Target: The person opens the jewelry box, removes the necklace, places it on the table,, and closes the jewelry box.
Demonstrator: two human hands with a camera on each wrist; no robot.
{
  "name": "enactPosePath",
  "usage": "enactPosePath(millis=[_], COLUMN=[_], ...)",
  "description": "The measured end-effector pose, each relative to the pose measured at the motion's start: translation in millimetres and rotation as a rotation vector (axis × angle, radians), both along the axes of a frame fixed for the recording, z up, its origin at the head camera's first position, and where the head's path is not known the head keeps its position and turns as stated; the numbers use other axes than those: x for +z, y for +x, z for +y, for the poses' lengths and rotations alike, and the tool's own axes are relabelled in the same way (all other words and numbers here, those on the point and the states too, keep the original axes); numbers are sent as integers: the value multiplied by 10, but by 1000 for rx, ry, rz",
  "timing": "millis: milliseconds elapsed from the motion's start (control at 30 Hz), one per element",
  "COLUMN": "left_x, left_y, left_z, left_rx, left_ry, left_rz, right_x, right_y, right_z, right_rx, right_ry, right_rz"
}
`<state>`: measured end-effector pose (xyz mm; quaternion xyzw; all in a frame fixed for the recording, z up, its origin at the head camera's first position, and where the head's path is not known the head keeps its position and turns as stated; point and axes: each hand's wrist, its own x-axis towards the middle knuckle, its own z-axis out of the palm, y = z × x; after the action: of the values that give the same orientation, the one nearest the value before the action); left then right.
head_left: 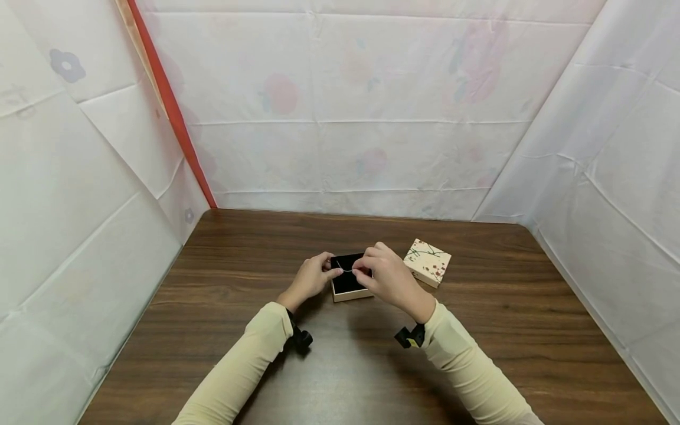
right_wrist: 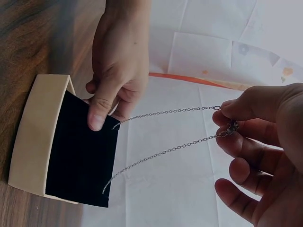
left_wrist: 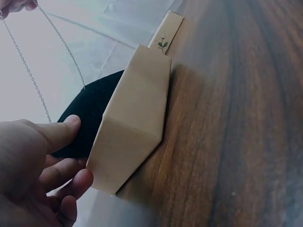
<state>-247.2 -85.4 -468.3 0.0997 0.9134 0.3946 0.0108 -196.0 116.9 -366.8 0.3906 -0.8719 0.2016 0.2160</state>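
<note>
A thin silver chain [right_wrist: 173, 149] runs in two strands from a black velvety pad [right_wrist: 78, 151]. My right hand [head_left: 390, 277] pinches the chain's ends between thumb and index finger, with a small dark metal piece [right_wrist: 232, 126] at the fingertips. The pad sticks up at a slant out of a cream box base [head_left: 353, 296]. My left hand [head_left: 310, 278] grips the pad's edge, thumb on its face and fingers behind, close to the box wall. Where the chain passes behind the pad is hidden.
A cream box lid [head_left: 428, 262] with red flowers and green stems lies right of the box base, beyond my right hand. All stand on a dark brown wooden table [head_left: 239, 254]. White patterned sheets [head_left: 345, 106] hang at the back and both sides.
</note>
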Motion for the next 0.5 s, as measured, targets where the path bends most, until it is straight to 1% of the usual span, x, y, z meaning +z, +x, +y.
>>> enactPosePath(millis=[133,267,500], left_x=[0,-3,-11], left_y=[-7,-17,-46], left_z=[-1,0,-4], left_rx=[0,0,-23], left_ry=[-37,-38,32], left_rz=[33,28,-11], right_x=[2,-8,-34], right_y=[5,5,-2], right_z=[3,3,0], right_rx=[4,5,9], right_ry=[3,2,-5], right_rz=[-9,-11,4])
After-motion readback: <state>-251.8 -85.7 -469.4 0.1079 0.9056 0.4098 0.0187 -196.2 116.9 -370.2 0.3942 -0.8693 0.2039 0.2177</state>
